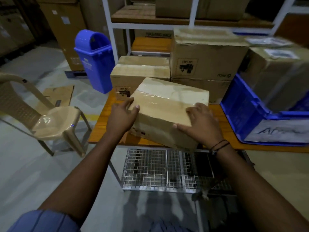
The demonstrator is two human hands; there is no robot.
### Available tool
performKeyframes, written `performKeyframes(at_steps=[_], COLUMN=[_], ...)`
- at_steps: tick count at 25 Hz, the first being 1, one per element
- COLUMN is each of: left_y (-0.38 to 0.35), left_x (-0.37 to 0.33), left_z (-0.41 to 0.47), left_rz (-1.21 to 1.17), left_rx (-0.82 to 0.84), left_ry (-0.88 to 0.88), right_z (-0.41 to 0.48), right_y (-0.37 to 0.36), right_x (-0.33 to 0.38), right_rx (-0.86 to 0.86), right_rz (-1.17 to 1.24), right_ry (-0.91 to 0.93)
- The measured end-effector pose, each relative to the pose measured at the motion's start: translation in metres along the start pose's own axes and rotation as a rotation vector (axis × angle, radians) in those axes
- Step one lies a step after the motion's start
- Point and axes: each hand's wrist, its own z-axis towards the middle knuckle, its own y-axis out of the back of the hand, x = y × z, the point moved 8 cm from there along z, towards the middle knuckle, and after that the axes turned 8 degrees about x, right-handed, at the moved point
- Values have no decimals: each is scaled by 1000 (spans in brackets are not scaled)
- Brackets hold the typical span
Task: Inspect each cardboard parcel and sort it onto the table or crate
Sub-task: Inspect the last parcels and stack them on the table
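A taped cardboard parcel (167,108) lies askew at the front edge of the wooden table (103,124), its near corner hanging over the edge. My left hand (122,114) grips its left corner, thumb on top and fingers round the side. My right hand (202,126) holds its right near corner, fingers spread on top and thumb along the front face. More cardboard parcels (204,61) are stacked on the table behind it. A blue crate (247,114) stands on the table at the right, with a plastic-wrapped parcel (280,76) in it.
A beige plastic chair (50,121) stands left of the table and a blue bin (95,59) behind it. A wire-mesh rack (150,169) sits under the table. A white shelf frame (110,30) with boxes rises behind. Flat cardboard (58,96) lies on the floor.
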Motion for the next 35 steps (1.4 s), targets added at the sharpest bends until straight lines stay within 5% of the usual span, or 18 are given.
performKeyframes(at_steps=[5, 14, 21, 26, 35], left_y=[-15, 47, 26, 7, 7], left_x=[-14, -72, -79, -70, -85], left_z=[-34, -39, -30, -30, -42], left_rz=[-106, -330, -337, -404, -468], left_rx=[-3, -277, -162, -97, -359], left_ry=[-62, -375, -381, -371, -475], right_z=[-36, -47, -12, -8, -2], right_y=[-25, 68, 79, 47, 53], right_x=[-41, -44, -49, -63, -75], right_rx=[-137, -706, -610, -481, -672], right_rz=[522, 583, 421, 589, 753], right_ry=[-227, -151, -41, 69, 54])
